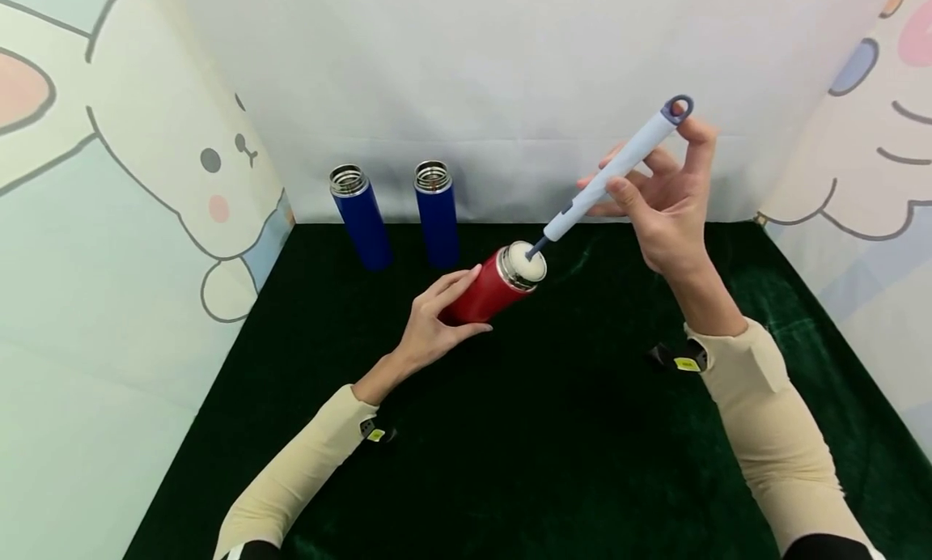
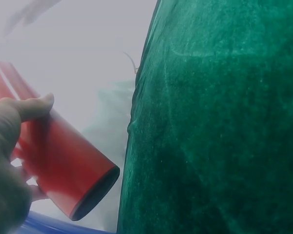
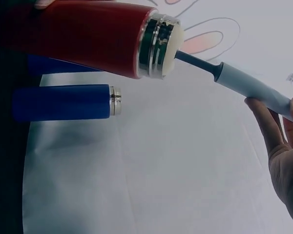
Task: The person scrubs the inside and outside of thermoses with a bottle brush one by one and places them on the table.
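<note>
My left hand (image 1: pixel 429 325) grips a red thermos bottle (image 1: pixel 476 295), tilted with its metal mouth up and to the right. In the left wrist view the dark base of the red bottle (image 2: pixel 63 161) points down and to the right. A white sponge head (image 1: pixel 529 262) fills the bottle's mouth. It belongs to a light-blue bottle brush (image 1: pixel 612 171), whose dark thin shaft (image 3: pixel 198 62) enters the sponge. My right hand (image 1: pixel 670 200) holds the brush handle between thumb and fingers, the index finger at the ring on its end. How deep the sponge reaches is hidden.
Two blue bottles (image 1: pixel 437 220) without lids stand upright at the back of the dark green cloth (image 1: pixel 510 447), by the white rear wall (image 1: pixel 510 74). Side panels with cartoon drawings (image 1: pixel 146 220) flank the cloth left and right.
</note>
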`<state>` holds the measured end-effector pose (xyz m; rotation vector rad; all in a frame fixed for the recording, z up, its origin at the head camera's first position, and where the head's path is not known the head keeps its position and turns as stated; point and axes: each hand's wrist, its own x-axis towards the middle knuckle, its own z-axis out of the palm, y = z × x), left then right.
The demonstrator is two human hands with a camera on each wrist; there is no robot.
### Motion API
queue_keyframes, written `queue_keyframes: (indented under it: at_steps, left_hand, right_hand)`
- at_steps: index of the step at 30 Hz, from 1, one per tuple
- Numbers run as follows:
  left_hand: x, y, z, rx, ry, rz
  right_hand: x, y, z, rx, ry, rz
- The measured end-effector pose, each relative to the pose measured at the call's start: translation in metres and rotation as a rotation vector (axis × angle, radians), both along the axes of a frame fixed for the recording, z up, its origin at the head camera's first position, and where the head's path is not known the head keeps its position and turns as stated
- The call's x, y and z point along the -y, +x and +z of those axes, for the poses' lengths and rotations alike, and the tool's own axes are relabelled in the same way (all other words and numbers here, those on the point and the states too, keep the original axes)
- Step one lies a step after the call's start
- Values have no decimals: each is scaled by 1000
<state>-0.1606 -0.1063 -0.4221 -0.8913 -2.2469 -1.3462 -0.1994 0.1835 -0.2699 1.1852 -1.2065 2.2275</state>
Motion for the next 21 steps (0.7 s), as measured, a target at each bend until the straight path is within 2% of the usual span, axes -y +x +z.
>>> queue_keyframes:
  at_steps: [10, 13, 18, 21]
  left_hand:
    - [-2, 0, -1, 6, 5, 0]
    - [-5, 1, 1, -17, 4, -3]
    - [-18, 2, 15, -66, 17, -49]
    - [-23, 2, 20, -77, 27, -36]
  right_hand:
    - [9, 3, -8, -53, 49, 8]
    - [15, 4, -16, -89, 109, 12]
    - [26, 9, -29, -182, 312, -100]
    - [29, 12, -30, -201, 348, -171]
